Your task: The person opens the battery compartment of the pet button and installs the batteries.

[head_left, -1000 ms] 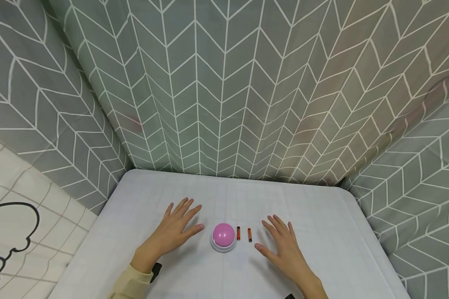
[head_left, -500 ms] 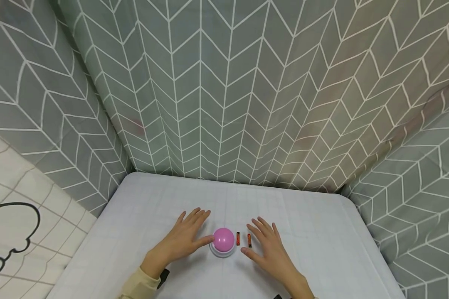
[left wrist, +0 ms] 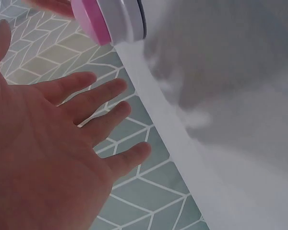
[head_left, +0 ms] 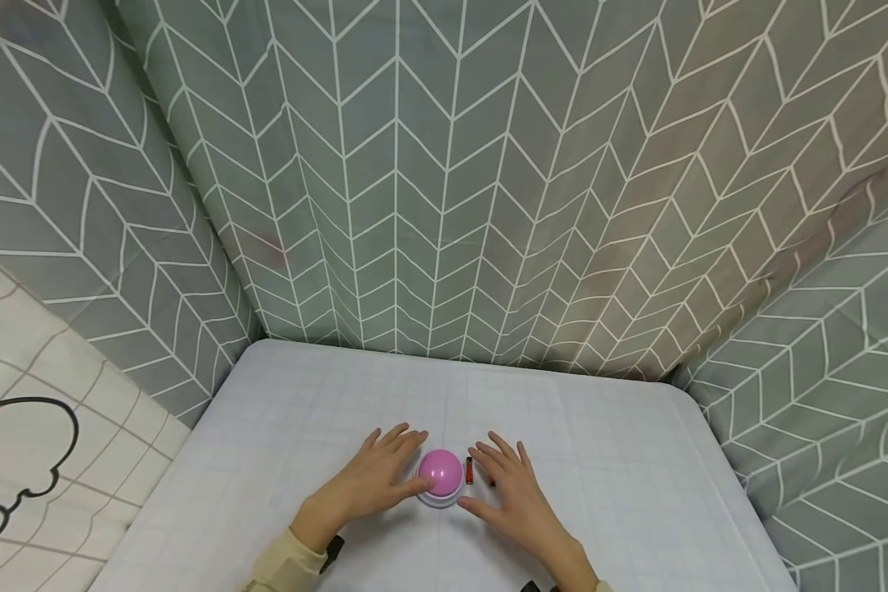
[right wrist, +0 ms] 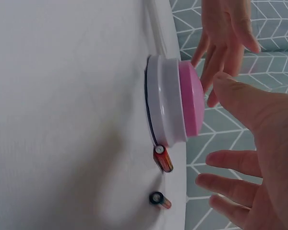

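Note:
A round device with a pink dome (head_left: 441,472) and a white base sits on the white-covered table. My left hand (head_left: 373,483) hovers at its left, fingers spread, the thumb overlapping the dome's edge in the head view; in the left wrist view the palm faces the device with nothing held. On the other side my right hand (head_left: 514,497) hangs with spread fingers, thumb near the base. Two small red and black batteries lie right of the device. One battery (head_left: 469,470) is beside the base; the other battery (right wrist: 160,200) is mostly covered by my right hand in the head view.
The white tabletop (head_left: 614,460) stretches out around both hands. Grey curtains (head_left: 444,181) with white zigzag lines hang behind the table and at its sides. A white cloth (head_left: 37,460) with a cloud drawing is at the left.
Both hands have moved inward toward the pink-domed device. My right hand now covers most of the right battery in the head view. Device and batteries keep their arrangement.

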`<action>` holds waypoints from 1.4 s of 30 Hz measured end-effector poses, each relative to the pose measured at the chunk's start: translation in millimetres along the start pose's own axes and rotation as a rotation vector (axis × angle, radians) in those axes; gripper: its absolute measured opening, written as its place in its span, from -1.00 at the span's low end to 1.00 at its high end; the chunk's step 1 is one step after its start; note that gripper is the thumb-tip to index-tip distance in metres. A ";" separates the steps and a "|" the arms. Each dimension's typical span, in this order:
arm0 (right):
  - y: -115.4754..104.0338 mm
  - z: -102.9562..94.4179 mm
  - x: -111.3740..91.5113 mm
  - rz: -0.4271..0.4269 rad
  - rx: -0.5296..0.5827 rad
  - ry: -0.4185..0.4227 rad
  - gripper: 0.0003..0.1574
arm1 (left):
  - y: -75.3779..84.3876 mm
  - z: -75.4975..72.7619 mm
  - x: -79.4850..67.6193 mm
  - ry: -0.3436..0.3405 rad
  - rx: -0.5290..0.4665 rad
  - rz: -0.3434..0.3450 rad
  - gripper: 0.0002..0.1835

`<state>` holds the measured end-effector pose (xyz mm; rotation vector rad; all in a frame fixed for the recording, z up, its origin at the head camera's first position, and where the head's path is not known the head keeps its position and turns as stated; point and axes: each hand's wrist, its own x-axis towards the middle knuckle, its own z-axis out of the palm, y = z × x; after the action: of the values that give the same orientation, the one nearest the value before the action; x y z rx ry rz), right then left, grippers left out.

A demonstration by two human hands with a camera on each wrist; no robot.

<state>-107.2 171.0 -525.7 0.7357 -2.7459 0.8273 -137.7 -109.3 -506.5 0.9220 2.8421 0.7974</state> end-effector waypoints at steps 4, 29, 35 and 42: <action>0.1 6.7 1.8 -0.020 -0.001 -0.009 -0.06 | 2.2 3.4 0.7 -0.007 0.015 0.019 -0.15; -2.0 37.5 12.7 -0.091 -0.038 0.029 0.08 | 1.5 16.8 2.4 -0.054 0.026 0.028 -0.08; -3.2 39.5 15.0 -0.066 -0.017 -0.005 0.12 | 1.5 18.1 2.6 -0.041 0.020 0.039 -0.08; -3.5 39.2 18.9 -0.079 -0.020 0.001 0.06 | 1.4 17.6 3.7 -0.038 0.030 0.048 -0.12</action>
<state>-122.9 138.9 -550.8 0.8333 -2.7007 0.7833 -136.5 -98.2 -520.7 1.0016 2.8171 0.7352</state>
